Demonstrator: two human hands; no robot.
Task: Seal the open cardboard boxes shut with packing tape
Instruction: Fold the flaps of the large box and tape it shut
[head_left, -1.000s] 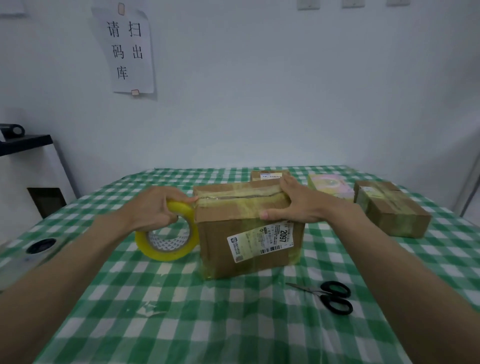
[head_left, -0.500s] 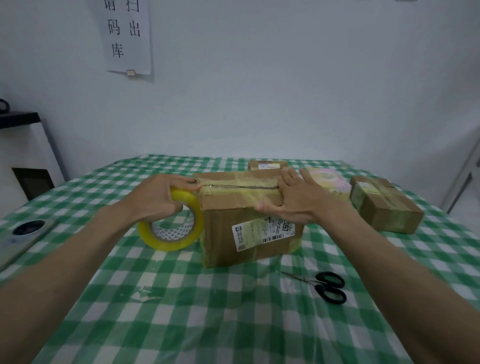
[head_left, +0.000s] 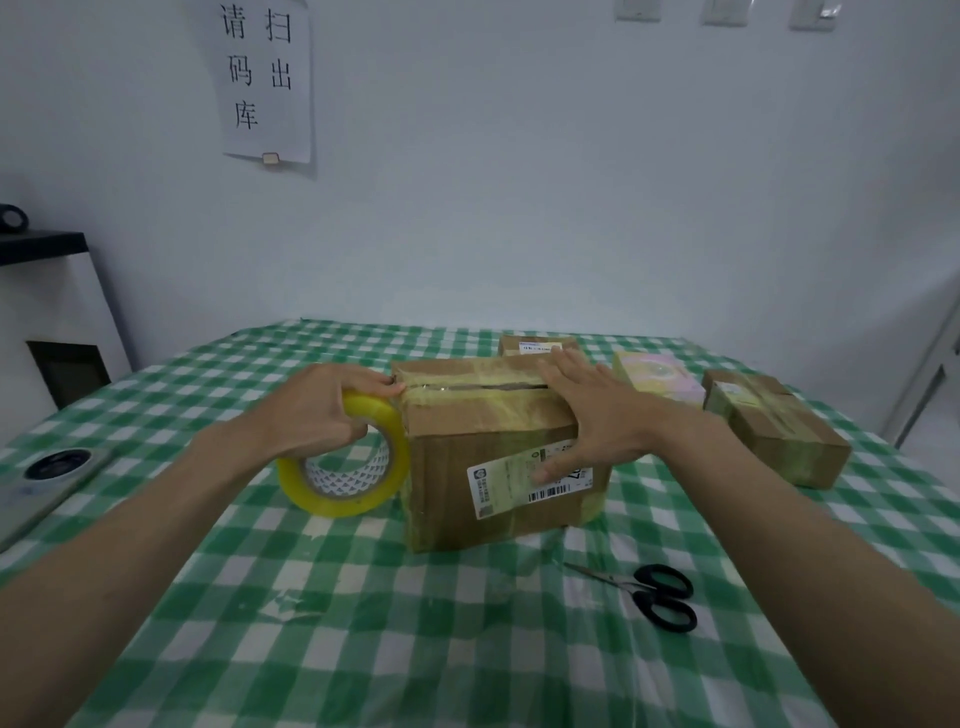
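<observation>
Cardboard box (head_left: 488, 457) under flat right hand (head_left: 597, 415); left hand (head_left: 317, 410) grips tape roll (head_left: 348, 467).

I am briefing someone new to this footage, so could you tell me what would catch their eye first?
First the big box at the table's centre, with the right hand flat on its top right corner. At its left edge the left hand grips a yellow tape roll. Then the black scissors lying in front on the green checked cloth.
</observation>
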